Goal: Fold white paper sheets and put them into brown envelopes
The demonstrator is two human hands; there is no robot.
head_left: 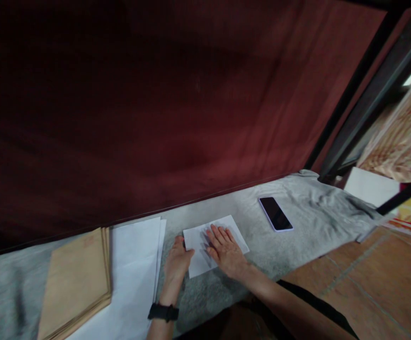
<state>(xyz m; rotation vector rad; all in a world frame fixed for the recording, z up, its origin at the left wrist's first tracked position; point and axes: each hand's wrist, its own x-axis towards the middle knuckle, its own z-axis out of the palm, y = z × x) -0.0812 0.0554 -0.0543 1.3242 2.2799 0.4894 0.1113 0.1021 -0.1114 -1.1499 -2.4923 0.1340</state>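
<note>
A small white sheet of paper (198, 264), seemingly folded, lies on the grey cloth. My right hand (228, 252) rests flat on its right half, fingers stretched out and palm down. At the paper's left edge is my left hand (177, 262), with a black band on the wrist. Its thumb lies over the edge and its other fingers are curled, partly hidden, so the edge seems pinched there. To the left, larger white sheets (134, 264) lie in a stack, partly under a pile of brown paper envelopes (79, 274).
A phone (276, 214) with a dark screen lies right of the paper. The grey cloth (318, 208) covers a narrow surface against a dark red panel (191, 118). Black metal bars (354, 89) rise at the right, with tiled floor (364, 278) below.
</note>
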